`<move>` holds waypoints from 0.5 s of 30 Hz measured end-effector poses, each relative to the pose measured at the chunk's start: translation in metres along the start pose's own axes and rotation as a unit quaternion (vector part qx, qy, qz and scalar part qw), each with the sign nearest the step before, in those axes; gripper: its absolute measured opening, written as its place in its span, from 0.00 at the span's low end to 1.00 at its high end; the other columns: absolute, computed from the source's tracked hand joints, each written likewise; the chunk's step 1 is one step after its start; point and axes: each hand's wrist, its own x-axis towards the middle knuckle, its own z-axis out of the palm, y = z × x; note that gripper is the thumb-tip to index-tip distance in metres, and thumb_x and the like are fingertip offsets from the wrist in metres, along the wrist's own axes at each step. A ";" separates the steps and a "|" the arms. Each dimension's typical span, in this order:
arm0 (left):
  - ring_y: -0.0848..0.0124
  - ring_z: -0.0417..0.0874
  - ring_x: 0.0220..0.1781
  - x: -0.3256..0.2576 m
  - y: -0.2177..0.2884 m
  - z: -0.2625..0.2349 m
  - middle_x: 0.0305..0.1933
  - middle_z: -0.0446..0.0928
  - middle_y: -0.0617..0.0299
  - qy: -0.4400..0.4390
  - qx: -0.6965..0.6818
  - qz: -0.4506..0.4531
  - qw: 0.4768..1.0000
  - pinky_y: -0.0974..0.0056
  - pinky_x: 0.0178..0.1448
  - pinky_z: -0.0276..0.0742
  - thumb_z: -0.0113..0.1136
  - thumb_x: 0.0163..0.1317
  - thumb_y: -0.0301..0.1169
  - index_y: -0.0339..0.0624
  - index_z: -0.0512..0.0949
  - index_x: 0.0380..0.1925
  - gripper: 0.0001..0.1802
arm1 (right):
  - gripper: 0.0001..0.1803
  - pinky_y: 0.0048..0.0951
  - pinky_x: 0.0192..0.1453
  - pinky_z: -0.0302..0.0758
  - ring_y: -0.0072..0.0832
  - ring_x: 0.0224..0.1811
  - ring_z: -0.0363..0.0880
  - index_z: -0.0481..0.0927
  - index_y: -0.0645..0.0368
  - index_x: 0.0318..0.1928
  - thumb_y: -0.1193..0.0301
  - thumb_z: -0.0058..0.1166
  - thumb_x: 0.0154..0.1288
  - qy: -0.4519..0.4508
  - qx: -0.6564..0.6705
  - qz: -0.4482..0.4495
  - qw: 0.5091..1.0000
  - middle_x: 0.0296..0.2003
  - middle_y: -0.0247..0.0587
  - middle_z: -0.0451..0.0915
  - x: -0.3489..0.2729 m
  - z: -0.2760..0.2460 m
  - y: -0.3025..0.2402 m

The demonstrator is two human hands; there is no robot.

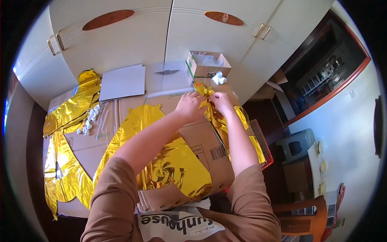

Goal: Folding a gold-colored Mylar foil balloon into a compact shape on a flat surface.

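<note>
At the far right of the cardboard-covered surface, both my hands work on a flat gold foil balloon (215,121). My left hand (191,105) has its fingers curled round the balloon's upper end. Close beside it, my right hand (221,103) pinches the foil; the exact spot between the fingertips is hidden. Below the hands the balloon's shiny body hangs down along the right edge. Another flat gold foil balloon (185,161) lies in the middle, partly under my left forearm. More gold foil (72,113) is spread along the left side.
Behind my hands stand an open carton (207,66) of clear plastic pieces and a crumpled white bundle (219,78). White sheets (123,82) lie at the back, white knotted bundles (90,119) at left. Cabinets (117,44) close off the back; a red crate (260,141) stands right.
</note>
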 end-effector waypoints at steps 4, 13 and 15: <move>0.55 0.76 0.63 0.016 0.005 0.021 0.56 0.81 0.56 -0.023 0.064 -0.085 0.994 0.52 0.67 0.70 0.66 0.59 0.44 0.49 0.87 0.44 0.17 | 0.11 0.32 0.41 0.77 0.26 0.32 0.81 0.86 0.68 0.42 0.70 0.61 0.67 0.036 0.021 -0.061 0.997 0.31 0.45 0.87 -0.012 0.000 0.001; 0.57 0.77 0.57 0.012 0.007 0.008 0.46 0.80 0.59 0.133 0.133 -0.056 0.980 0.51 0.63 0.69 0.62 0.59 0.37 0.49 0.84 0.32 0.07 | 0.10 0.29 0.41 0.74 0.21 0.33 0.74 0.81 0.66 0.38 0.69 0.57 0.72 0.096 0.136 -0.039 0.985 0.29 0.37 0.82 -0.027 -0.006 0.012; 0.54 0.77 0.58 0.016 0.026 0.008 0.47 0.78 0.56 0.101 0.057 0.029 0.993 0.51 0.59 0.73 0.66 0.57 0.33 0.45 0.82 0.37 0.09 | 0.10 0.29 0.40 0.73 0.21 0.32 0.74 0.80 0.66 0.37 0.70 0.57 0.73 0.084 0.156 -0.062 0.982 0.28 0.36 0.80 -0.024 -0.005 0.011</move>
